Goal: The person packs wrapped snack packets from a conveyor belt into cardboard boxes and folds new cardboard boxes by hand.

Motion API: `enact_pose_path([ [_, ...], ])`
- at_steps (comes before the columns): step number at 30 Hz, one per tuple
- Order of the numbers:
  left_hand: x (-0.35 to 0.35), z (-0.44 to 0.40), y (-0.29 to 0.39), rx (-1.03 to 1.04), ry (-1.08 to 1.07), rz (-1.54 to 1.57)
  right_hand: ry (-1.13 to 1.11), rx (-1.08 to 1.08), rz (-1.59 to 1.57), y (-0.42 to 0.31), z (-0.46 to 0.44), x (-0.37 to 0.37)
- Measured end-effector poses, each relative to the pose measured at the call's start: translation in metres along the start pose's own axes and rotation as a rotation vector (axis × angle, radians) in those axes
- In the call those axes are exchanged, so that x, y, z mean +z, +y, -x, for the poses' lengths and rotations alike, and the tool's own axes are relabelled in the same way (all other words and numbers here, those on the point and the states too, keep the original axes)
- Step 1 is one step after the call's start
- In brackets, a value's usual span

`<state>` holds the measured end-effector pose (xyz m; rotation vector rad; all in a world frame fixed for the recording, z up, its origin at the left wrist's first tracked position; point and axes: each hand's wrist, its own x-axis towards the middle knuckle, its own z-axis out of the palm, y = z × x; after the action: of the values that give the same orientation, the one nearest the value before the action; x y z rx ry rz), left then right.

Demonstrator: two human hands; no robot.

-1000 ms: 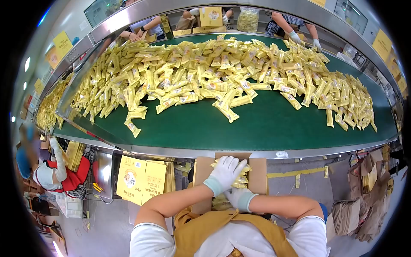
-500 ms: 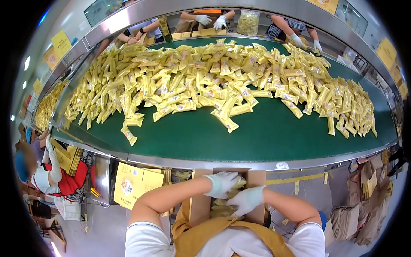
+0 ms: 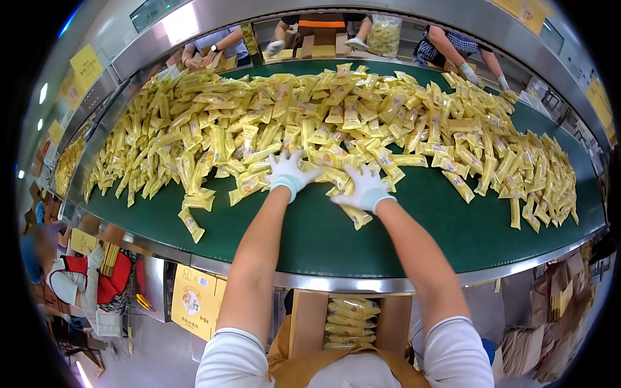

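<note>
Both of my hands wear white gloves and reach over the green conveyor belt [image 3: 310, 242] to the near edge of a big heap of yellow wrapped packets [image 3: 213, 123]. My left hand [image 3: 290, 173] has its fingers spread on packets at the heap's front. To its right, my right hand [image 3: 364, 187], also with fingers spread, rests over a few packets that jut toward me. Below the belt, at my body, an open cardboard box [image 3: 309, 323] holds several packets stacked in a row.
Flat yellow cartons [image 3: 194, 301] stand left of the box. The belt's metal rim [image 3: 343, 283] runs between box and belt. Co-workers' hands and arms show across the belt, and a person in red [image 3: 113, 284] is at the left. Brown paper sacks [image 3: 524, 349] lie at the right.
Both my hands have left the box and moved forward onto the heap, their fingers now spread. Packets inside the box are now uncovered. The co-worker's gloved hands opposite have moved apart.
</note>
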<state>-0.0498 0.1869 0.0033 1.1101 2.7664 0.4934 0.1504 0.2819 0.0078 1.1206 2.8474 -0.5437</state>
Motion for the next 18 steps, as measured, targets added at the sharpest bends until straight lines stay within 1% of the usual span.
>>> enact_pose_path([
  [2, 0.002, 0.010, 0.008, 0.011, -0.030, -0.042, -0.005, 0.079, 0.126, -0.017, 0.000, 0.008],
  [5, 0.017, 0.013, -0.015, 0.188, -0.046, -0.041, -0.038, 0.018, 0.164, -0.008, 0.006, 0.012],
  [6, 0.007, 0.024, -0.014, 0.211, -0.168, -0.025, 0.001, -0.027, 0.137, 0.000, 0.013, 0.017],
  [7, 0.018, 0.038, -0.023, 0.349, -0.024, -0.062, -0.028, -0.044, 0.147, 0.004, 0.022, 0.015],
  [9, 0.029, 0.059, -0.033, 0.435, -0.003, -0.005, -0.081, -0.077, 0.168, 0.012, 0.043, 0.008],
  [10, 0.023, 0.076, -0.031, 0.492, -0.032, 0.033, -0.034, -0.102, 0.183, 0.018, 0.056, 0.010],
  [11, 0.021, 0.093, -0.030, 0.532, -0.063, 0.036, -0.063, -0.088, 0.194, 0.024, 0.068, 0.007],
  [14, 0.011, 0.136, -0.030, 0.653, -0.130, 0.036, -0.060, -0.134, 0.201, 0.061, 0.104, 0.012],
  [15, 0.000, 0.150, -0.028, 0.655, -0.190, 0.036, -0.053, -0.143, 0.209, 0.072, 0.117, 0.011],
  [17, -0.003, 0.167, -0.034, 0.723, -0.129, 0.010, -0.012, -0.140, 0.225, 0.091, 0.140, 0.011],
  [18, -0.007, 0.167, -0.034, 0.638, -0.242, 0.053, 0.020, -0.129, 0.232, 0.094, 0.151, 0.008],
])
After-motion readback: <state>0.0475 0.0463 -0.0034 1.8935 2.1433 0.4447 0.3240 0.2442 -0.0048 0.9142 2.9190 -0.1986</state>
